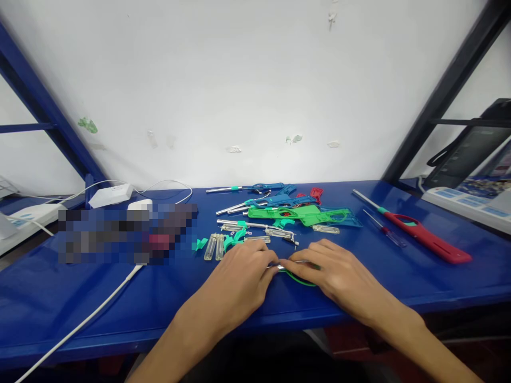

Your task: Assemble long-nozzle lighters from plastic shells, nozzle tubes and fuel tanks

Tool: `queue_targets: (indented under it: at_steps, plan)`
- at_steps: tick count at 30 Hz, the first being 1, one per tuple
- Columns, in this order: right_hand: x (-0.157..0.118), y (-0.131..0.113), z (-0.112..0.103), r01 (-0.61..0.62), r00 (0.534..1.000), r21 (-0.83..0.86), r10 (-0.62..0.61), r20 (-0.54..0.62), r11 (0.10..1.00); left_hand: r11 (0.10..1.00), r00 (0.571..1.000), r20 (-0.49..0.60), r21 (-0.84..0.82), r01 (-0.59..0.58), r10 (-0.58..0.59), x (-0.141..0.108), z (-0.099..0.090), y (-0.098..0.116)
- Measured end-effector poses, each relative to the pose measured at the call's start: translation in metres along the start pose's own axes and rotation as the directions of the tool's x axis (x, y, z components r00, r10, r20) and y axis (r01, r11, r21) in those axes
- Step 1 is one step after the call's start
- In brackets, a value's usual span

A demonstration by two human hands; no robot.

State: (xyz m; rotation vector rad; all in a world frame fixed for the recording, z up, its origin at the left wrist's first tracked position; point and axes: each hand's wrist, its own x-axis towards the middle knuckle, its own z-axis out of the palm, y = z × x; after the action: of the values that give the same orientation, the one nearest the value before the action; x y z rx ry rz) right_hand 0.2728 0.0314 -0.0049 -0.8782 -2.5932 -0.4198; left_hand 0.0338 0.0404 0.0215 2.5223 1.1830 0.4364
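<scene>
Near the front edge of the blue table, my left hand [247, 271] is closed on the metal tube end of a green lighter part [301, 279]. My right hand [333, 266] pinches the same green part from the other side, its fingertips close to the left ones. Much of the part is hidden under the fingers. Just beyond my hands lie clear fuel tanks [215, 247], teal clips [235, 239], a metal tube with a wire [239, 223], a green lighter shell [295, 214] and blue shells [275, 199].
On the right lie a red lighter [433, 239] and a screwdriver [385, 230]. A white cable [99, 306] crosses the left side near a blurred object [159, 239] and a white box [112, 195]. Power strips [471, 207] stand at both sides, with a wall behind.
</scene>
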Motion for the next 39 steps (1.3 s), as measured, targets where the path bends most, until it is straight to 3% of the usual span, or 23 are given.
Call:
queue_targets:
  at_steps: [4, 7, 11, 15, 21, 30, 39]
  plan:
    - [-0.003, 0.002, 0.000, -0.046, 0.999, 0.103, 0.044, 0.028, 0.994, 1.000, 1.000, -0.027, -0.010, 0.000, 0.000, 0.007, 0.009, 0.001]
    - [-0.010, 0.006, -0.003, -0.167, 0.986, 0.258, 0.160, 0.048, 0.951, 1.000, 0.998, -0.061, -0.016, 0.002, -0.003, 0.008, 0.013, 0.000]
    - [-0.027, 0.011, -0.007, -0.389, 0.916, 0.378, 0.396, 0.062, 0.841, 0.998, 0.997, -0.073, -0.057, -0.007, 0.002, 0.009, 0.014, -0.002]
    - [-0.044, 0.013, -0.005, -0.490, 0.860, 0.407, 0.505, 0.078, 0.771, 0.997, 0.998, -0.056, -0.078, 0.026, -0.031, 0.012, 0.013, -0.003]
    - [-0.048, 0.012, -0.001, -0.535, 0.827, 0.488, 0.546, 0.135, 0.689, 0.995, 0.997, -0.053, -0.090, 0.045, -0.050, 0.009, 0.013, -0.005]
    - [-0.047, 0.010, 0.000, -0.534, 0.827, 0.504, 0.543, 0.145, 0.678, 0.997, 0.997, -0.036, -0.046, 0.068, -0.069, 0.007, 0.016, -0.001]
    - [-0.042, -0.003, -0.001, -0.560, 0.810, 0.487, 0.565, 0.154, 0.670, 0.982, 0.982, 0.090, 0.104, 0.158, -0.168, 0.000, 0.000, 0.006]
